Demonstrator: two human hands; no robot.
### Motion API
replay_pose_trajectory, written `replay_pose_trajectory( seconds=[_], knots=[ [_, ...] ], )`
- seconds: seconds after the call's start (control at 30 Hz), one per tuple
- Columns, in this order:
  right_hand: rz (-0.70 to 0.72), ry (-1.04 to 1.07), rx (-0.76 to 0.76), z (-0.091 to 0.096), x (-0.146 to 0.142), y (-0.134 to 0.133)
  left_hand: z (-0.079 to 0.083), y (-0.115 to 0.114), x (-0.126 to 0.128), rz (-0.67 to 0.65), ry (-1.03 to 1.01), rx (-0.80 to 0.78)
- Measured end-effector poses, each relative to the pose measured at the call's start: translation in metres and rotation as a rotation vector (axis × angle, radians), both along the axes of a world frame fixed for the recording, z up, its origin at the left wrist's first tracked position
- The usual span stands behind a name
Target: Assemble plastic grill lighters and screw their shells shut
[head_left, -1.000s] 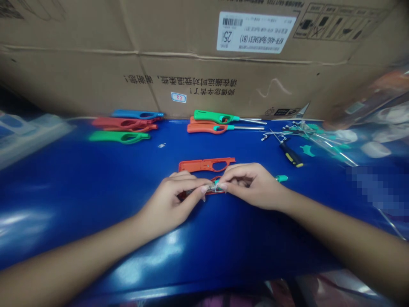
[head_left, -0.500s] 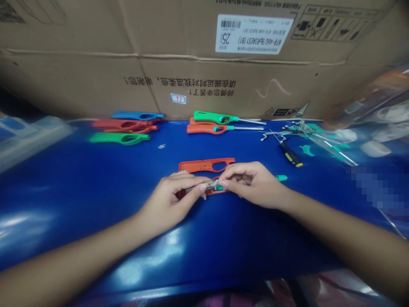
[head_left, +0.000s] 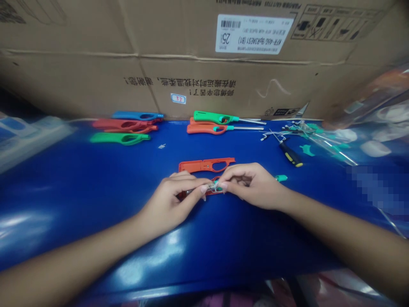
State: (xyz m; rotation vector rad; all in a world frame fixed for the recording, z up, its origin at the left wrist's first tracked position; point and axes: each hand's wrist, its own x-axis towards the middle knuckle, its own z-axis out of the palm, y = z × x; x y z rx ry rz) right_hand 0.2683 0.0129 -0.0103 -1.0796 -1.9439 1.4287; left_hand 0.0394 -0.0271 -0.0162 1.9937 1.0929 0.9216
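Note:
My left hand pinches a small clear lighter fuel tank between thumb and fingers. At the tank's right end, the closed fingertips of my right hand grip a thin white wire, next to a teal part. Beneath both hands lies an orange lighter shell half, mostly covered by my fingers. The other orange shell half rests just beyond, its inner side facing up. A teal tip sticks out past my right hand.
Green and orange assembled lighters lie by the cardboard box. Coloured shells are stacked at the left. A screwdriver lies at right, near a pile of wires, teal parts and metal tubes. A plastic container stands far left.
My fingertips have shifted slightly and come a little closer together around the tank's end. Less of the white wire shows now. The things lying around have not moved.

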Motion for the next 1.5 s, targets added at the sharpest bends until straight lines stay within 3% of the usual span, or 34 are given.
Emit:
replay_pose_trajectory(
  seconds=[0.33, 0.73, 1.0, 1.5],
  knots=[
    [0.011, 0.058, -0.053, 0.005, -0.001, -0.001, 0.000, 0.000, -0.001, -0.014, -0.006, 0.015],
    [0.018, -0.022, 0.006, 0.005, -0.001, -0.003, -0.001, -0.003, -0.002, -0.025, 0.032, 0.048],
    [0.033, 0.003, 0.010, 0.002, 0.001, 0.000, 0.010, 0.002, -0.014, -0.029, 0.174, 0.086],
    [0.002, 0.083, 0.001, 0.002, 0.001, 0.000, 0.014, 0.004, -0.014, -0.017, 0.301, 0.032]
  ],
)
